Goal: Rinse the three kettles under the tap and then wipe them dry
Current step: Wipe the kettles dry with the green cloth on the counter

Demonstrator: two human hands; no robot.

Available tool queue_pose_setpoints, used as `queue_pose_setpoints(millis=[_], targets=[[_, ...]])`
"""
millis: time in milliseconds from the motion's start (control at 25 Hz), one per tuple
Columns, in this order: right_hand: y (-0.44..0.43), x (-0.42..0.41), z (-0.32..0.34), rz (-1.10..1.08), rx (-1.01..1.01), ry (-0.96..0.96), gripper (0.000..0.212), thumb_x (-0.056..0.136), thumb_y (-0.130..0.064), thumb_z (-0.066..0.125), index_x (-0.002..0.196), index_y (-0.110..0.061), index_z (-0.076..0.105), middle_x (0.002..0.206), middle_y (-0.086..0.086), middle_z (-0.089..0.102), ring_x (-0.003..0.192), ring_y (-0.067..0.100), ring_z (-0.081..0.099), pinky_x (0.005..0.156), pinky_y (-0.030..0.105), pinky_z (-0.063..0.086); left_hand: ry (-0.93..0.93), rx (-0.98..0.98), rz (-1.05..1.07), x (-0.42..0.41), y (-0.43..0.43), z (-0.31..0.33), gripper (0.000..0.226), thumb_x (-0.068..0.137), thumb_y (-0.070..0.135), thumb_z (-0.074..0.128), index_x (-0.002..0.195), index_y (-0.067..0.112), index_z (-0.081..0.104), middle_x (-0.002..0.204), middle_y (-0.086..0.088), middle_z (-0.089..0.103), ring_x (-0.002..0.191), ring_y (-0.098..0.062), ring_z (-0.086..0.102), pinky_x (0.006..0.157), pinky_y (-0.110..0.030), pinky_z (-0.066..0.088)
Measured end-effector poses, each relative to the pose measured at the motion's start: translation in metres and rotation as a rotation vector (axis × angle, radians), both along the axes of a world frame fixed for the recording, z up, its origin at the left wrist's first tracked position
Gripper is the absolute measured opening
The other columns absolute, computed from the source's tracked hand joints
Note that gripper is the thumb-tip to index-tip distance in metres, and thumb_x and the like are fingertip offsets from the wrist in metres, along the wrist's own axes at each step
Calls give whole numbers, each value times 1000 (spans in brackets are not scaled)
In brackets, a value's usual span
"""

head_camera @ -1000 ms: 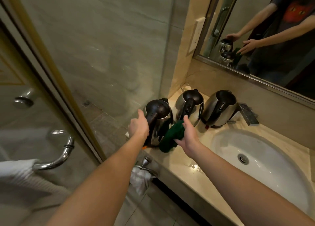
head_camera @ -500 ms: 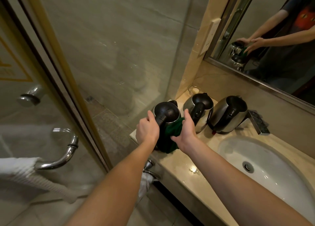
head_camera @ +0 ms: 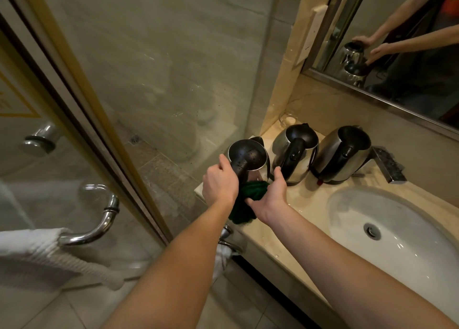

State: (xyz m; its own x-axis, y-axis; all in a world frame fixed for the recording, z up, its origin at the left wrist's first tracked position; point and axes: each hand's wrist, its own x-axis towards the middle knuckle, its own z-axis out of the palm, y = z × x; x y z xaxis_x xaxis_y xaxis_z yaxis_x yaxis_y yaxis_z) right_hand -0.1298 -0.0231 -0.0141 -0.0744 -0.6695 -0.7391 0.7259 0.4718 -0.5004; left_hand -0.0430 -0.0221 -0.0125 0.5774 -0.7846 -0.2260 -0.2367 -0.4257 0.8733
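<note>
The nearest kettle (head_camera: 250,159) sits at the very left end of the desk (head_camera: 305,199), right by the corner and next to the glass partition (head_camera: 173,80). This placement is the main hazard. The left grip (head_camera: 219,184) is clenched round the kettle's dark handle, and the right grip (head_camera: 269,199) grasps the green cloth (head_camera: 250,192) and presses it to the lower side of the steel body. The hand and cloth hide the base, so I cannot tell whether it rests fully on the stone or is slightly raised. A firm wipe pushed to the left could probably slide the kettle off the corner or knock it against the glass. Droplets show on the lid, so the handle may be wet as well, and a slick handle could twist in the left grip under the rubbing. The right thumb points up just beside the middle kettle (head_camera: 295,154). A wide stroke could bump that one into the far kettle (head_camera: 342,154), which stands close by the tap (head_camera: 387,164) and the basin (head_camera: 397,229). Wet patches glint on the desk, so a dried base set down there would likely pick up water again. Part of the cloth hangs near the front edge and could slip from the fingers.
</note>
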Motion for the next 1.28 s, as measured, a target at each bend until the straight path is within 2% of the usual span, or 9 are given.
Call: queue_pose_setpoints(millis=[80, 160, 400, 520, 640, 760, 920, 1120, 1280], targets=[[-1, 7, 13, -30, -17, 4, 66, 90, -55, 55, 139, -14, 45, 131, 14, 58, 126, 33, 51, 106, 50, 37, -28, 8, -4, 1, 0, 1, 60, 105, 44, 28, 108, 3, 71, 107, -16, 69, 102, -32, 61, 77, -33, 36], [-4, 12, 26, -48, -32, 40, 63, 89, -51, 57, 141, -17, 44, 131, 11, 57, 124, 31, 53, 103, 49, 40, -42, 8, -4, 1, -1, 1, 60, 105, 44, 29, 107, 3, 72, 108, -18, 69, 102, -34, 61, 76, -33, 35], [-13, 17, 25, -32, 6, 146, 61, 91, -53, 50, 140, -18, 43, 138, 11, 51, 132, 31, 45, 110, 51, 32, -8, -2, 10, 1, -4, -3, 59, 104, 47, 30, 100, 6, 73, 98, -13, 69, 96, -32, 63, 78, -36, 42], [-12, 10, 5, 24, 16, 104, 65, 91, -57, 48, 141, -16, 44, 139, 15, 52, 132, 35, 46, 111, 56, 31, -4, 1, 1, 3, -4, -1, 59, 104, 46, 31, 102, 4, 72, 95, -11, 67, 93, -29, 61, 77, -35, 41], [-8, -1, -18, 38, 55, 14, 82, 88, -66, 47, 149, -13, 34, 145, 18, 47, 137, 39, 39, 112, 60, 27, 9, -5, -11, 3, -4, -2, 59, 104, 47, 30, 99, 6, 72, 88, -5, 62, 88, -25, 60, 76, -34, 44], [-4, -7, -25, 50, 64, -36, 84, 88, -68, 44, 149, -12, 34, 144, 17, 47, 137, 38, 40, 111, 59, 29, 0, 1, -9, 3, -5, -3, 59, 104, 46, 31, 98, 5, 73, 86, -3, 60, 82, -20, 54, 74, -32, 41], [-8, -7, -6, 47, 14, 19, 79, 90, -63, 47, 152, -17, 31, 148, 14, 45, 139, 35, 38, 115, 58, 23, 19, 7, -11, 2, -6, -3, 60, 103, 47, 32, 92, 5, 73, 85, -7, 65, 84, -24, 62, 77, -36, 50], [-14, -15, 33, 143, -72, 112, 79, 95, -58, 45, 155, -14, 19, 155, 13, 34, 142, 36, 32, 116, 60, 18, -5, 35, 11, 2, -6, -2, 62, 103, 48, 31, 96, 2, 73, 93, -13, 68, 91, -31, 60, 85, -39, 49], [-13, -12, 37, 172, -48, 164, 73, 95, -57, 44, 153, -16, 26, 154, 12, 38, 143, 34, 32, 117, 58, 19, -62, 56, 25, 0, -5, 0, 67, 102, 53, 26, 98, 5, 73, 98, -13, 69, 94, -29, 59, 93, -45, 50]])
